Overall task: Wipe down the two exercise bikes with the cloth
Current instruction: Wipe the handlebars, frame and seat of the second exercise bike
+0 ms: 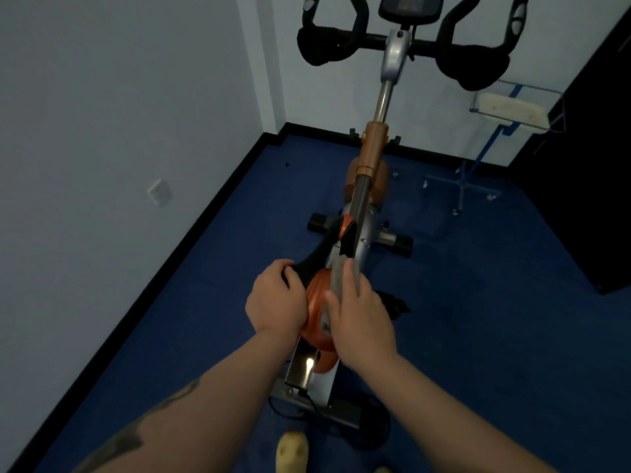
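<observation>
An exercise bike [370,155] with an orange and grey frame stands ahead of me, its black handlebars [473,66] and console at the top. My left hand [275,302] curls its fingers over the edge of the bike's black part [312,257] beside the orange housing [319,298]. My right hand [362,315] lies with fairly straight fingers along the grey frame bar [341,268], thumb on its left side. A dark cloth [396,303] sticks out from under that hand on the right. Only one bike is in view.
Blue carpet [478,319] covers the floor. A white wall [119,131] with a socket runs close on the left. A blue stand [478,165] holding a white pad stands at the back right, beside a dark cabinet [587,165]. A yellow shoe [292,450] shows below.
</observation>
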The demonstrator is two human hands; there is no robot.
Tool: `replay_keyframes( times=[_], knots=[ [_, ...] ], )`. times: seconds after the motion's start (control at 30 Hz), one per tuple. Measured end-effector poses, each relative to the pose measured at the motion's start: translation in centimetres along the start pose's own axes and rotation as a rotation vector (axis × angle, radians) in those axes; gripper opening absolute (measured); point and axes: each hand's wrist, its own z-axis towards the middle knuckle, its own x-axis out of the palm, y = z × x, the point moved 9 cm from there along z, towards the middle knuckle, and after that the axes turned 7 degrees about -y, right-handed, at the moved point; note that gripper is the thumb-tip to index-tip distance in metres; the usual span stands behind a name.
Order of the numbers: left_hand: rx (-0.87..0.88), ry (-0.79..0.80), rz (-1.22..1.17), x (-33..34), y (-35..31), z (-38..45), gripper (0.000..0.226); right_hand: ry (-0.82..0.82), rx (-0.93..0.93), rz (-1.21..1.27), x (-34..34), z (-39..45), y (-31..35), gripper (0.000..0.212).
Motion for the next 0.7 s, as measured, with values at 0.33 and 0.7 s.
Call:
replay_keyframes(
  times=[0.33,0.7],
  knots=[
    [0.173,0.254,0.166,1.8,-1.0,1.2,0.033,-0.131,0.096,-0.135,0.4,0.7,0.9,0.064],
    [0.190,0.185,-0.143,0.5,-0.7,0.6,0.034,-0.197,0.047,-0.225,1.0,-1.8,2.0,0.057]
  ],
)
